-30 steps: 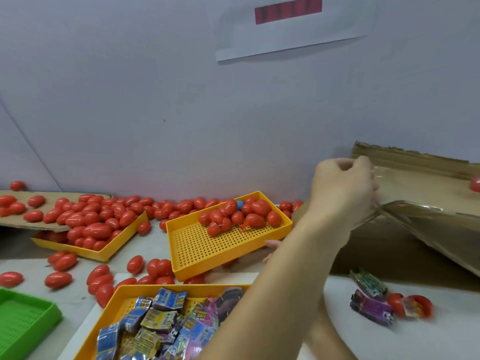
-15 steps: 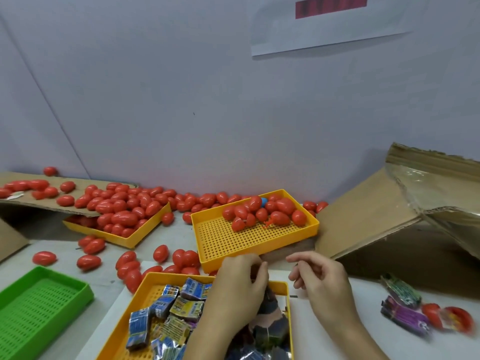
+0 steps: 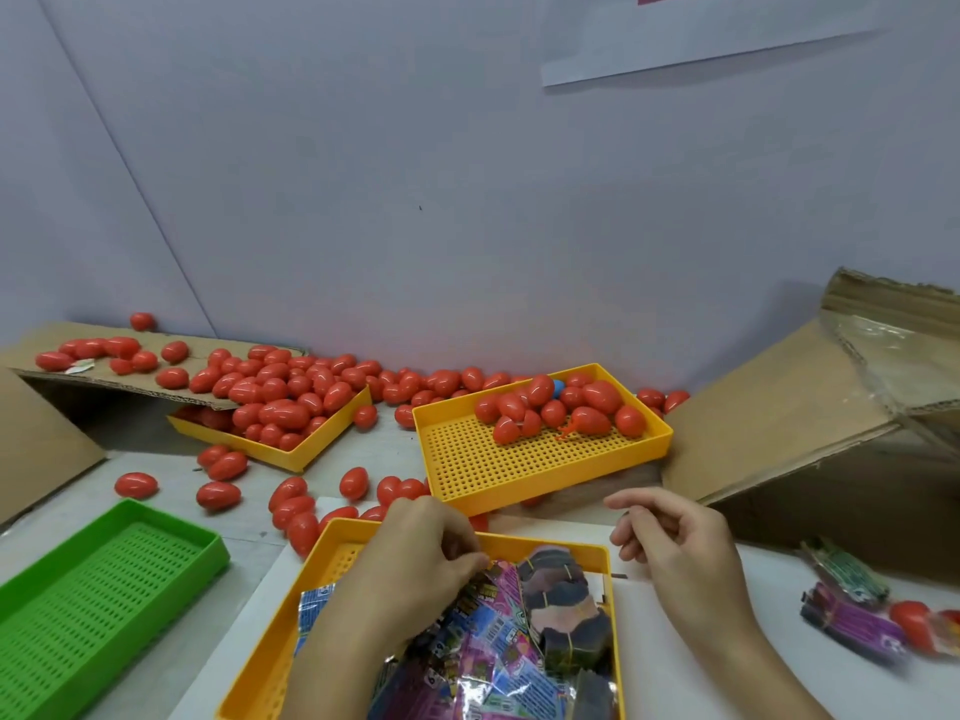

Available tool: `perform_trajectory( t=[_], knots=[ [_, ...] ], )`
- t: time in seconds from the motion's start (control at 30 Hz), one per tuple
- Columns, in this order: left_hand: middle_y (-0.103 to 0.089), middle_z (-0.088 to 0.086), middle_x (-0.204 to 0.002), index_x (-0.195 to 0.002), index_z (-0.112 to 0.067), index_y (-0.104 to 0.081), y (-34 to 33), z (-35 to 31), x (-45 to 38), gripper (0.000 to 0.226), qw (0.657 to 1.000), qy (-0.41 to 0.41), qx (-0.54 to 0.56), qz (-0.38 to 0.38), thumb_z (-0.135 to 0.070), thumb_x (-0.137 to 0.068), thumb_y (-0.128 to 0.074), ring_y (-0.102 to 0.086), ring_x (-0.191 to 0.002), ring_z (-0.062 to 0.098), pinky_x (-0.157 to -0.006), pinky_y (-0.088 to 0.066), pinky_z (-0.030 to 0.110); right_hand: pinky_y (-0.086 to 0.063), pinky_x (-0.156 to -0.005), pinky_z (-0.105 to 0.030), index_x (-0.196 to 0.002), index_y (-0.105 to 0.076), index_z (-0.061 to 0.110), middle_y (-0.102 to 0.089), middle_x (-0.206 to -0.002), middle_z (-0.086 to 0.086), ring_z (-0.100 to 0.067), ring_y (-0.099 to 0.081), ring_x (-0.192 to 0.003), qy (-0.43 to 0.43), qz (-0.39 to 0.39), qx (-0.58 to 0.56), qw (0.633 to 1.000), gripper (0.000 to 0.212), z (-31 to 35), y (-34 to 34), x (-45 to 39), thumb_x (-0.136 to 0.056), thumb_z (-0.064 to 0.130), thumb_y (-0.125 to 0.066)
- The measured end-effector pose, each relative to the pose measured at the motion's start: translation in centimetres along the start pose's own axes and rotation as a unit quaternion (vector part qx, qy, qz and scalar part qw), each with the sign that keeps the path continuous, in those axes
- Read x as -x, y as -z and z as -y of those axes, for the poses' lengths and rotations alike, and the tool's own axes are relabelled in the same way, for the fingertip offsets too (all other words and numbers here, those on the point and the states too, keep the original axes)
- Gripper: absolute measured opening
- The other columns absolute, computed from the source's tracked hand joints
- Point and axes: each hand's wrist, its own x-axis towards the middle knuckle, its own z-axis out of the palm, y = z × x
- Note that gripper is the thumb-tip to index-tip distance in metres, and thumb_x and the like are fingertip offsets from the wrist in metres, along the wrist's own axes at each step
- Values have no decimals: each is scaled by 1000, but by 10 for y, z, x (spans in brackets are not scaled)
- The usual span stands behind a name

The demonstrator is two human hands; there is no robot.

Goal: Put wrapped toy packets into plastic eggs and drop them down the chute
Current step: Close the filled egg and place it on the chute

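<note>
Near yellow tray (image 3: 610, 605) holds wrapped packets (image 3: 498, 646); left hand (image 3: 421, 558) pinches one at its top. Far yellow tray (image 3: 524, 491) holds red eggs (image 3: 566, 407). Green tray (image 3: 104, 589): bare. Right hand (image 3: 680, 548) hovers loosely curled, holding nothing, past the near tray's right rim. Cardboard chute (image 3: 779, 407) at right.

One view only, from the camera on my head. It looks forward and down across the table (image 3: 691, 641) toward the wall (image 3: 415, 174), wide-angle, so straight edges bow near the borders. My left hand (image 3: 426, 553) and right hand (image 3: 675, 543) sit low in frame, close under the lens. The nearest yellow tray (image 3: 332, 553) is cut off by the bottom edge. Cardboard chute (image 3: 769, 423) at far right, partly out of frame.
</note>
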Motion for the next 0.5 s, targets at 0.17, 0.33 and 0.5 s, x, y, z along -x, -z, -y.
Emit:
perform_trajectory(
  t=[0.17,0.33,0.5],
  knots=[
    [-66,-3,-69,-73,-16,-75,-11,-9,-1,28,999,20,-42,7,-43,-81,-79,-61,-64,10,-59,-54,29,-48,-54,-16,-84,-74,15,-67,-64,-4,-9,-59,-57,1,2,6,1000,32,0,0,1,-95,-5,-52],
    [-62,-10,-69,-64,-27,-63,-16,-9,-3,26,1000,23,-20,-7,-26,-84,-79,-58,-63,4,-56,-49,18,-49,-55,-17,-85,-74,15,-67,-65,-3,-9,-60,-59,2,2,9,1000,31,-1,0,1,-96,-4,-52],
    [-62,-7,-71,-71,-27,-63,-14,-8,-3,20,998,5,56,3,-18,-88,-71,-54,-62,-3,-55,-41,11,-50,-56,-17,-86,-74,16,-67,-66,-2,-10,-61,-60,0,0,7,1000,30,-2,-1,1,-96,-2,-52]
  ],
)
